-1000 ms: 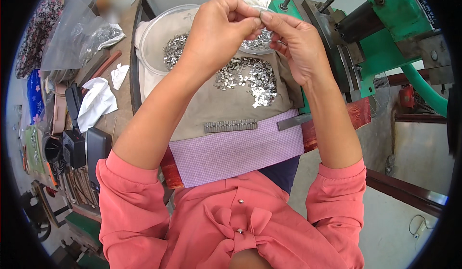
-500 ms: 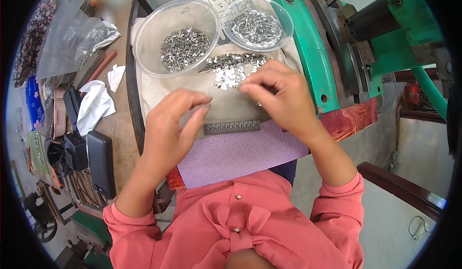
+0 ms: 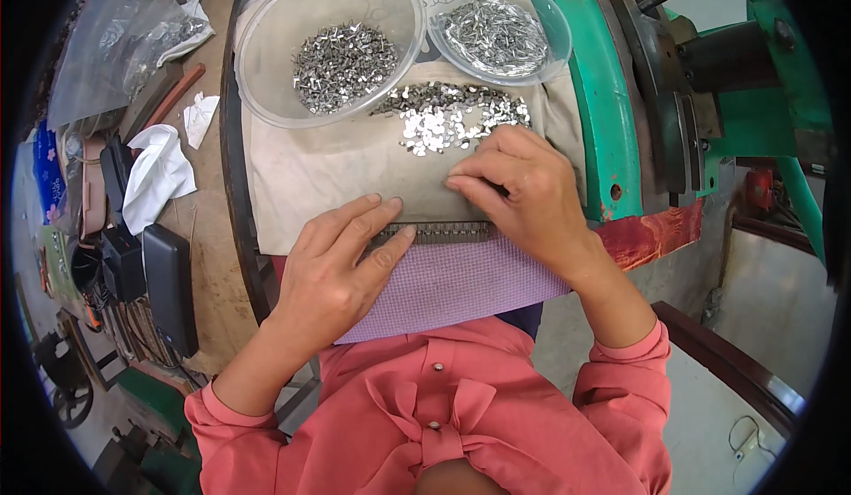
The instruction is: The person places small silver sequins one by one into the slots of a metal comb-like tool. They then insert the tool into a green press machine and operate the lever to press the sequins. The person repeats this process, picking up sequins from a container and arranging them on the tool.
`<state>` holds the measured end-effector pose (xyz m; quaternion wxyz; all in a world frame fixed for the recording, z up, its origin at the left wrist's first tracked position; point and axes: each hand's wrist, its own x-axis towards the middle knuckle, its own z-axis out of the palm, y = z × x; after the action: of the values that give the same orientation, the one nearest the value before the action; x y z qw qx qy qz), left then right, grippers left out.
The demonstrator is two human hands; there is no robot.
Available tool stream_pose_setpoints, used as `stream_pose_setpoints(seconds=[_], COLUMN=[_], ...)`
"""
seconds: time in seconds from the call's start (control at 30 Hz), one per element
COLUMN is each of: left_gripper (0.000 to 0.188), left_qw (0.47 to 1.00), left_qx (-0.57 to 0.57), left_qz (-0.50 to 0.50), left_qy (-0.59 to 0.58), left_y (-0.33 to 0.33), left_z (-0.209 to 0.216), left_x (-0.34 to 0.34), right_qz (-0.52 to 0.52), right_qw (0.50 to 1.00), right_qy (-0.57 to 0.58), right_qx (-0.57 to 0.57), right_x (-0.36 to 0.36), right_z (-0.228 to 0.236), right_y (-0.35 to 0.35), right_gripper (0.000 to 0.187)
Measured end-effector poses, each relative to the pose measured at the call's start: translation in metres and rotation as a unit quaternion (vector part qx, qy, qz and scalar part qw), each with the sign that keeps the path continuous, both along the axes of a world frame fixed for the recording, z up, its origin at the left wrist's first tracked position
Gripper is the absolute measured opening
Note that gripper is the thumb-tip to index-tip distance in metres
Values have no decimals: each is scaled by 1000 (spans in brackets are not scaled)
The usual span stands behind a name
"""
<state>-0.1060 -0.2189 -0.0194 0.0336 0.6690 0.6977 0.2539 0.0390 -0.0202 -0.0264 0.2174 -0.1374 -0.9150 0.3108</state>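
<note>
A dark slotted metal block [image 3: 452, 232] lies crosswise at the far edge of the purple checked cloth [image 3: 434, 287]. My left hand [image 3: 341, 260] grips its left end, fingers along the far side and thumb along the near side. My right hand [image 3: 527, 194] is closed in a pinch just beyond the block's right part; whatever is between thumb and forefinger is too small to make out. Beyond that hand, small flat shiny metal pieces [image 3: 430, 129] lie loose on the beige cloth [image 3: 301, 171], with darker bits behind them.
A large clear tub [image 3: 253, 70] of small metal parts stands at the back left, beside a smaller clear bowl [image 3: 554, 61] of thin metal pieces. A green machine [image 3: 612, 140] borders the right side. At left, a wooden bench [image 3: 213, 256] carries white cloth [image 3: 160, 180] and a black case [image 3: 171, 287].
My left hand has come down from above onto the left end of the block. My right hand has drawn back slightly from the loose pieces, still pinched. The view has shifted a little.
</note>
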Motion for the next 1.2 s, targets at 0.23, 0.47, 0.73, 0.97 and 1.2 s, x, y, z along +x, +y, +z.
stream_pose_setpoints(seconds=[0.23,0.47,0.73,0.97,1.2], left_gripper=[38,37,25,21,26], left_qw=[1000,995,991,992,992], left_qx=[-5,7,-14,-18,-34], left_qz=[-22,-88,-73,-67,-71], left_qy=[-18,-36,-113,-104,-96], left_y=[6,35,57,65,64], left_z=[6,11,5,0,1], left_x=[-1,10,25,30,29], right_qz=[-44,-42,-44,-50,-37], right_qw=[996,995,992,991,993], right_qy=[4,-9,16,30,33], right_qx=[-80,-89,-117,-120,-104], right_x=[3,8,9,8,9], right_z=[8,5,1,-1,-3], right_y=[3,10,10,10,12], right_gripper=[8,8,7,9,8])
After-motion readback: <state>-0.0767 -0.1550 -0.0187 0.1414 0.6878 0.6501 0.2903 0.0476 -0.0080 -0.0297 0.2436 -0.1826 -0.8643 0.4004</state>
